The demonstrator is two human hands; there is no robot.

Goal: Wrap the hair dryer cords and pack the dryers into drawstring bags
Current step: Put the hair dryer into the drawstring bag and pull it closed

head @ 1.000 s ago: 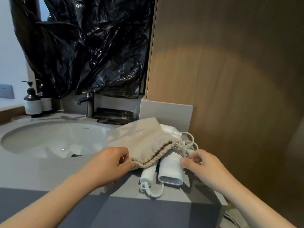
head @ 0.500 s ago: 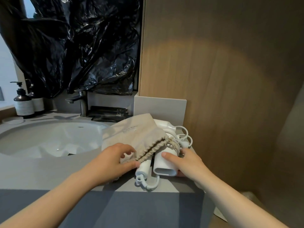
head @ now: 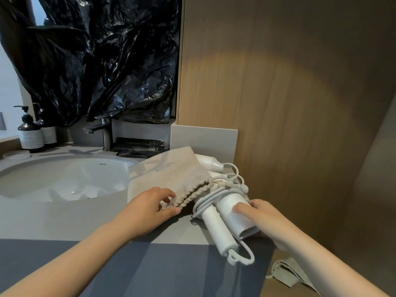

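A white hair dryer (head: 230, 211) lies on the grey counter (head: 64, 219), its white cord (head: 216, 194) coiled round the body. My right hand (head: 263, 219) grips the dryer's barrel near its open end. A beige drawstring bag (head: 171, 172) lies just left of it, over a second white dryer (head: 207, 163) whose end pokes out behind. My left hand (head: 147, 209) pinches the bag's gathered mouth between thumb and fingers. The bag's drawstring ends tangle with the cord near the dryer's back.
A white sink basin (head: 64, 179) with a dark tap (head: 102, 133) fills the counter's left. Two pump bottles (head: 30, 133) stand at the far left. Black sachets (head: 139, 146) lie behind the bag. A wooden wall (head: 278, 93) rises right. Another beige bag (head: 287, 273) lies below the counter's edge.
My right hand moved from the drawstring onto the dryer barrel and pulled the dryer toward me and right. My left hand kept its pinch on the bag's mouth.
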